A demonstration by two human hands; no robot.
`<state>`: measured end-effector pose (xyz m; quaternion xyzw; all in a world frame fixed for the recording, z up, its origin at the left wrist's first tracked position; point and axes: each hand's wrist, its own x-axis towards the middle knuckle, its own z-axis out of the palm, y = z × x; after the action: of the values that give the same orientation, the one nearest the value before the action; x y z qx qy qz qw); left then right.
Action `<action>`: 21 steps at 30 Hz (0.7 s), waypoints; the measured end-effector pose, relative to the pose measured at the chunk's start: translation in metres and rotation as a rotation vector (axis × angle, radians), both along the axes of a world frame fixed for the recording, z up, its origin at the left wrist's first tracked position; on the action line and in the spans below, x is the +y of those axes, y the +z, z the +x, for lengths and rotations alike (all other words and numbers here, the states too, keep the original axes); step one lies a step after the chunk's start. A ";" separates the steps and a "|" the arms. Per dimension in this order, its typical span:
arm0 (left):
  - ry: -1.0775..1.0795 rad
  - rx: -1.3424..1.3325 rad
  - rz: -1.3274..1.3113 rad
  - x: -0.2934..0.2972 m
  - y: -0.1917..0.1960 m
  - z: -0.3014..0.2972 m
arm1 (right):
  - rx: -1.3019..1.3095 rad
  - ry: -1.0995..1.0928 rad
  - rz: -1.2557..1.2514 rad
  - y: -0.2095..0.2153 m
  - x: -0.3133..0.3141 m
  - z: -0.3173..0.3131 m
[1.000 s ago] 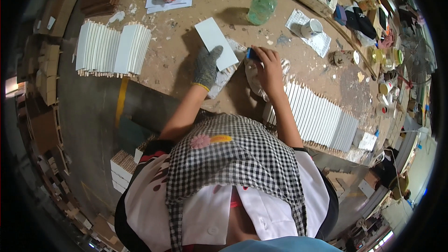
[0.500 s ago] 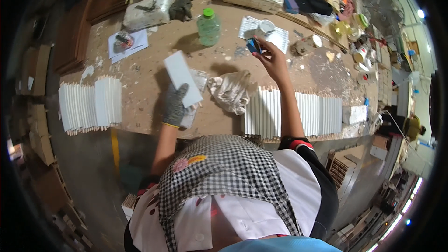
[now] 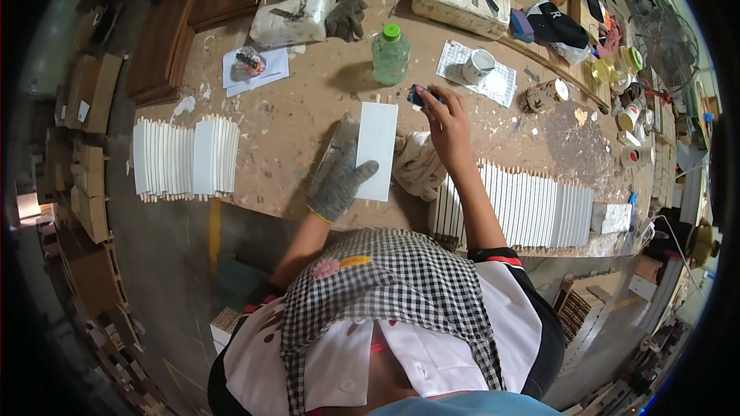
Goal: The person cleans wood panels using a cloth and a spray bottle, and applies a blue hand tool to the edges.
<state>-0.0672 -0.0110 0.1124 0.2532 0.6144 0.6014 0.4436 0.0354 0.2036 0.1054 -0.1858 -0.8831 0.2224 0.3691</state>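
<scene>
Head view shows a white rectangular panel (image 3: 376,150), flat, smooth and clean-edged, lying lengthwise on the dusty brown desk (image 3: 293,119) just in front of me. My left hand (image 3: 339,183), in a grey knit glove, presses down on its near corner with fingers spread. My bare right hand (image 3: 445,127) pinches a small blue object (image 3: 417,95) in its fingers just beyond the panel's far right corner. A crumpled cloth (image 3: 416,166) lies beside the panel, a green-capped bottle (image 3: 390,54) farther back.
</scene>
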 end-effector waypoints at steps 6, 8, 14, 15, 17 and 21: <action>-0.072 -0.087 -0.009 -0.004 -0.013 -0.003 | -0.048 0.127 -0.040 0.000 -0.017 0.013; -0.095 -0.103 -0.038 -0.006 -0.015 -0.001 | -0.063 -0.008 -0.035 -0.012 0.004 0.011; 0.100 -0.386 -0.005 -0.008 0.000 0.001 | -0.292 -0.406 -0.177 -0.059 0.111 0.060; 0.119 -0.522 0.083 -0.010 -0.006 0.001 | -0.328 -0.494 -0.179 -0.075 0.131 0.064; 0.088 -0.592 0.094 -0.030 -0.034 -0.009 | -0.389 -0.609 -0.144 -0.096 0.164 0.072; 0.139 -0.731 0.136 -0.045 -0.042 -0.019 | -0.492 -0.667 -0.078 -0.118 0.179 0.074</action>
<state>-0.0857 -0.0558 0.0709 0.0088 0.3898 0.7202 0.5739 0.1092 0.3823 -0.0121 -0.5230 -0.8272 0.0728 0.1918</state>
